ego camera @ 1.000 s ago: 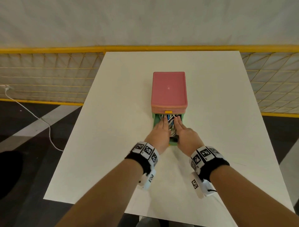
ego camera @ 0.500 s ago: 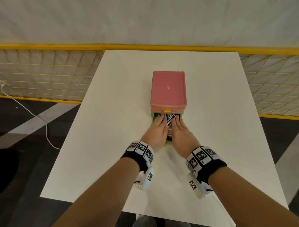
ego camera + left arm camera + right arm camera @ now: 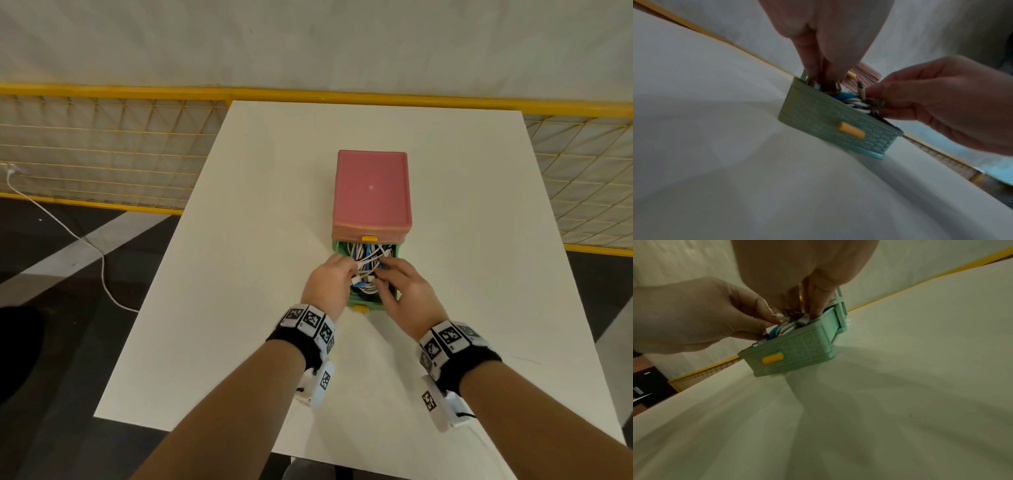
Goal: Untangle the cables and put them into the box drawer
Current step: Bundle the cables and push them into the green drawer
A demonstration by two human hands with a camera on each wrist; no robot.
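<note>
Tucking cables (image 3: 368,265) into green drawer (image 3: 371,306) | left hand (image 3: 327,284), right hand (image 3: 406,291) curled, pinching strands | best pressing loops below rim before closing.

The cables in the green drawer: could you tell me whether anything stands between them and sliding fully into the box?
Both hands do: the left hand and right hand have fingers among the cables, which heap above the green drawer rim below the pink box.

Fingertips (image 3: 352,265) buried among cables (image 3: 368,260)
</note>
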